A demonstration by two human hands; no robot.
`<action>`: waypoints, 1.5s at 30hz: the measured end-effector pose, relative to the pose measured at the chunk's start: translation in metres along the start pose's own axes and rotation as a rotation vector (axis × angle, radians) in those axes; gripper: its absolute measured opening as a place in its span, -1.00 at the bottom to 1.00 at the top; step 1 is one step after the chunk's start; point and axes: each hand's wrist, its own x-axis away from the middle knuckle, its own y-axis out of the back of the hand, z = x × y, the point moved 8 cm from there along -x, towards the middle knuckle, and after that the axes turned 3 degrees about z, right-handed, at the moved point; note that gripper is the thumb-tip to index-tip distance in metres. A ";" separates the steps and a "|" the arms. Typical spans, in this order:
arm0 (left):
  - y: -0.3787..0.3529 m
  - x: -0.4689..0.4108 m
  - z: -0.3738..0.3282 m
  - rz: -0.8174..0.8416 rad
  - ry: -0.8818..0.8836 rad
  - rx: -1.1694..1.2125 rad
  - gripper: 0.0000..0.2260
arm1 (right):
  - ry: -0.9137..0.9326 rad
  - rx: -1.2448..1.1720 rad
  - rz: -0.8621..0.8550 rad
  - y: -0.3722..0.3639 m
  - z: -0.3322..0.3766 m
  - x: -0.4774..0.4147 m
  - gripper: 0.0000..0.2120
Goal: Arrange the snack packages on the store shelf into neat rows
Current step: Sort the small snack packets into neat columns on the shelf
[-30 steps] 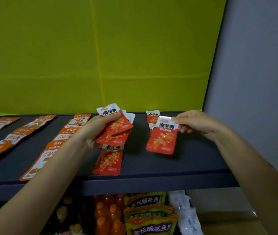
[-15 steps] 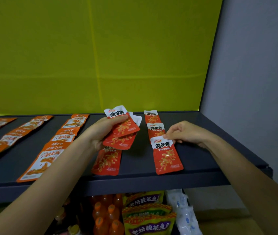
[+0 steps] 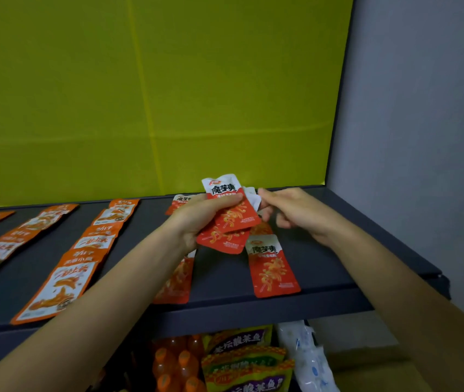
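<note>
My left hand (image 3: 197,219) is shut on a fanned stack of red snack packets (image 3: 232,222), held just above the dark shelf (image 3: 253,312). My right hand (image 3: 293,213) is beside the stack, and its fingertips pinch the white top of the rearmost packet (image 3: 254,197). One red packet (image 3: 274,267) lies flat near the shelf's front edge, below my right hand. A second red packet (image 3: 178,281) lies partly under my left forearm, and a third (image 3: 181,203) lies at the back. Packets behind the held stack are hidden.
Rows of orange packets (image 3: 83,244) run front to back on the shelf's left half, with more orange packets (image 3: 18,233) further left. A grey wall (image 3: 423,137) closes the right side. Below the shelf stand orange bottles (image 3: 174,363), yellow-purple bags (image 3: 247,363) and a white bag (image 3: 307,360).
My right hand laid one red packet at the shelf front, let go of it and rose to the stack. My left hand shifted right with the stack.
</note>
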 end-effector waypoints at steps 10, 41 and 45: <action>-0.029 -0.038 -0.010 -0.136 -0.016 0.034 -0.98 | -0.008 -0.034 -0.178 0.078 -0.020 -0.023 -0.70; -0.027 -0.083 -0.019 -0.136 0.023 -0.073 -0.94 | -0.275 0.820 -0.238 0.156 -0.128 -0.141 -0.58; -0.031 -0.086 -0.019 -0.126 0.015 -0.088 -0.93 | -0.178 0.839 -0.343 0.158 -0.107 -0.132 -0.54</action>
